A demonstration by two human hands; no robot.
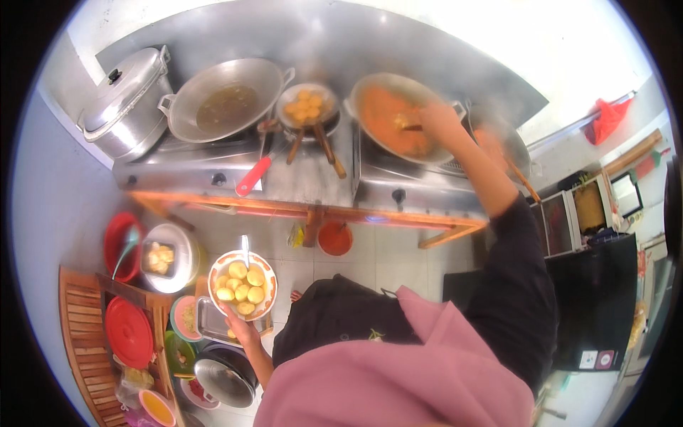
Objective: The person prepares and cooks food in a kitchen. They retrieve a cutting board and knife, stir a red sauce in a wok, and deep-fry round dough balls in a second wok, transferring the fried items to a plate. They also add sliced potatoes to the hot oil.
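Note:
My left hand (244, 329) grips the near edge of a white bowl with an orange-patterned rim (271, 274). Several yellow rounded pieces (239, 286) lie in it, beside a metal spoon (245, 245). On the stove at the right, a large wok (351, 107) holds steaming orange-red sauce (384, 114). My right hand (439, 121) reaches over this wok, closed around a brown-handled utensil (412, 128). The utensil's working end dips toward the sauce, near some pale yellowish pieces, and its kind is unclear.
A small pan (290, 99) of golden round pieces sits mid-stove, left of the sauce wok. Farther left are a wok of oil (228, 107) and a lidded pot (131, 114). A red-handled tool (254, 176) overhangs the stove front. Basins and a red lid (129, 334) crowd the lower left.

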